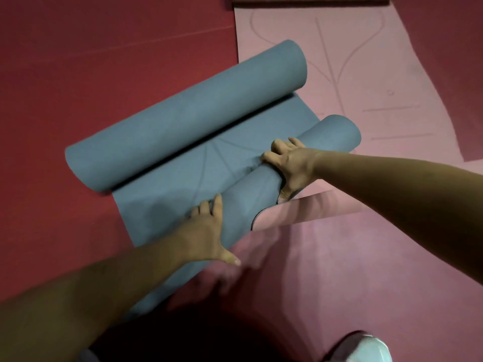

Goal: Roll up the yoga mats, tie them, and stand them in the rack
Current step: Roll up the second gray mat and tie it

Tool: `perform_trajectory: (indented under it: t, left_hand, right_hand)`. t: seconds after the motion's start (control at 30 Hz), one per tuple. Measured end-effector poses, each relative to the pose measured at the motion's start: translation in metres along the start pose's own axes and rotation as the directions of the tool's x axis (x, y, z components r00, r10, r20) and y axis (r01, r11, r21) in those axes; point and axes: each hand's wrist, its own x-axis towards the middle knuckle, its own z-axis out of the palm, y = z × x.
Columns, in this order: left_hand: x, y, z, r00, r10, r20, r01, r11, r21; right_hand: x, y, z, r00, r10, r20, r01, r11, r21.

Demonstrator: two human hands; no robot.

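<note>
A blue yoga mat (183,165) lies on the red floor, rolled at both ends with a flat strip between. The far roll (188,113) is thick and lies free. The near roll (261,189) is thinner and runs diagonally toward me. My right hand (290,165) curls over the upper part of the near roll, thumb underneath. My left hand (206,231) presses flat against the lower part of that roll, fingers spread on the mat. No tie or rack is in view.
A pink mat (366,74) with faint line markings lies unrolled at the right, partly under the blue mat. Red floor (78,74) fills the left. A white shoe (366,348) and dark clothing sit at the bottom edge.
</note>
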Motion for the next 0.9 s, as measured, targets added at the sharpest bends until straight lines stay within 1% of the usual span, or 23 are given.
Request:
perform_trajectory:
  t: [0.03,0.07,0.1,0.17,0.23,0.33,0.43,0.5,0.57,0.6,0.63,0.7,0.77,0.83,0.87,0.9]
  left_hand:
    - [0.003,0.000,0.005,0.999,-0.037,-0.031,0.038,0.999,0.031]
    - [0.008,-0.003,0.004,0.997,-0.057,-0.059,0.056,0.998,-0.004]
    - [0.015,-0.011,0.001,0.997,-0.045,-0.068,0.039,0.995,-0.092]
    - [0.024,-0.031,-0.011,0.999,0.032,-0.039,-0.042,0.959,-0.279]
    - [0.033,-0.048,-0.022,0.996,0.091,-0.015,-0.091,0.931,-0.354]
    - [0.036,-0.054,-0.026,0.990,0.136,0.031,-0.109,0.893,-0.437]
    - [0.029,-0.049,-0.009,0.959,0.214,0.188,-0.074,0.825,-0.561]
    - [0.025,-0.047,0.005,0.945,0.226,0.235,-0.056,0.822,-0.566]
    - [0.028,-0.049,0.010,0.944,0.220,0.245,-0.048,0.827,-0.559]
    - [0.029,-0.051,0.007,0.940,0.230,0.251,-0.063,0.843,-0.535]
    - [0.031,-0.054,0.003,0.939,0.238,0.249,-0.097,0.877,-0.470]
    - [0.031,-0.060,-0.011,0.948,0.226,0.225,-0.168,0.953,-0.252]
    - [0.029,-0.065,-0.023,0.978,0.156,0.135,-0.152,0.987,-0.044]
    - [0.024,-0.068,-0.033,0.995,0.104,0.010,-0.104,0.985,0.135]
    - [0.017,-0.064,-0.038,0.996,0.093,-0.012,-0.089,0.981,0.170]
    - [0.009,-0.056,-0.041,0.997,0.082,0.003,-0.082,0.986,0.145]
  right_hand:
    - [-0.001,0.000,0.000,1.000,-0.003,-0.021,0.004,1.000,0.011]
    - [-0.003,0.000,0.000,0.999,-0.001,-0.049,0.002,1.000,0.024]
    - [-0.005,0.001,0.003,0.996,0.008,-0.084,-0.005,0.999,0.040]
    - [-0.008,-0.001,0.011,0.983,0.023,-0.180,-0.016,0.999,0.041]
    - [-0.011,-0.006,0.019,0.972,0.032,-0.234,-0.032,0.999,0.003]
    - [-0.017,-0.011,0.020,0.985,0.046,-0.168,-0.049,0.999,-0.016]
    - [-0.024,-0.011,0.027,0.993,-0.033,-0.113,0.014,0.986,-0.166]
    - [-0.024,-0.016,0.033,0.989,-0.075,-0.128,0.043,0.969,-0.242]
    - [-0.020,-0.020,0.029,0.994,-0.074,-0.085,0.049,0.963,-0.264]
    - [-0.016,-0.021,0.023,0.997,-0.063,-0.048,0.049,0.967,-0.251]
    - [-0.013,-0.021,0.017,0.998,-0.053,-0.018,0.047,0.972,-0.229]
    - [-0.004,-0.020,0.005,0.998,-0.044,0.045,0.052,0.980,-0.190]
    - [0.006,-0.020,-0.004,0.993,-0.037,0.115,0.055,0.985,-0.162]
    - [0.014,-0.021,-0.009,0.987,-0.017,0.158,0.038,0.991,-0.125]
    - [0.017,-0.022,-0.011,0.985,-0.006,0.172,0.024,0.994,-0.104]
    - [0.018,-0.021,-0.012,0.984,0.002,0.180,0.014,0.996,-0.086]
